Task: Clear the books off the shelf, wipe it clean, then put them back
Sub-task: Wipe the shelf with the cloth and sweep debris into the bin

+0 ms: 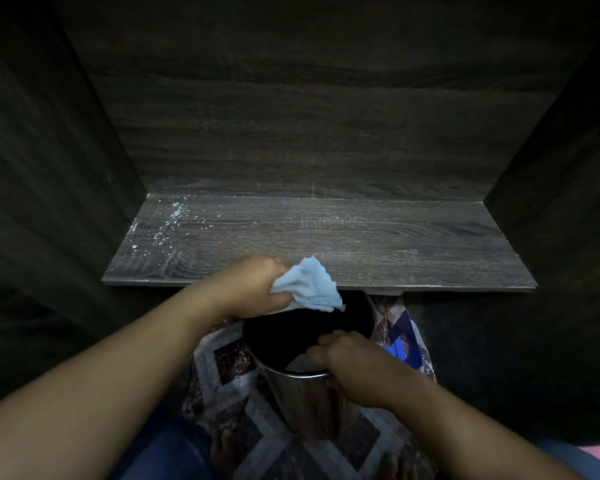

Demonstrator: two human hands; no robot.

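Note:
The dark wood-grain shelf lies bare in front of me, with white dust specks near its left end. No books are in view. My left hand grips a crumpled light blue cloth at the shelf's front edge, just over the mouth of a shiny metal bin. My right hand holds the bin's near rim, fingers curled over it, keeping the bin just below the shelf edge.
Dark side panels and a back panel enclose the shelf. Below lies a patterned tile floor, with a blue object to the right of the bin. My bare feet and blue-clad knees show at the bottom.

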